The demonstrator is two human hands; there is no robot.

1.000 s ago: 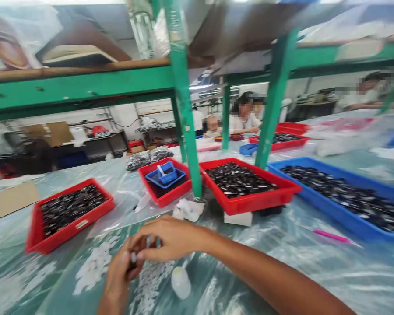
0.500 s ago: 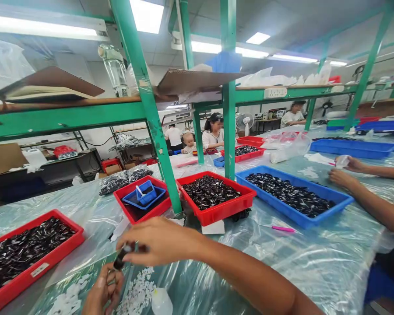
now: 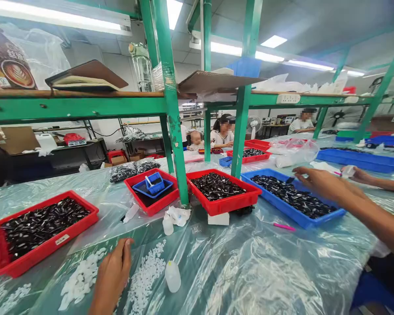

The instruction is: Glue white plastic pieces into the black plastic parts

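Left fingers [image 3: 127, 252] between white pieces [image 3: 80, 279]

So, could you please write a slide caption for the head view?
A left hand near white pieces, while a co-worker's hand is over a blue tray of black parts.

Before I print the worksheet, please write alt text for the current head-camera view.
A left hand, loosely curled, sits between two scatters of small white pieces on a plastic-covered table, near a translucent bottle. Black parts lie in red trays and a blue tray beyond; another hand, its owner unclear, reaches over the blue one.
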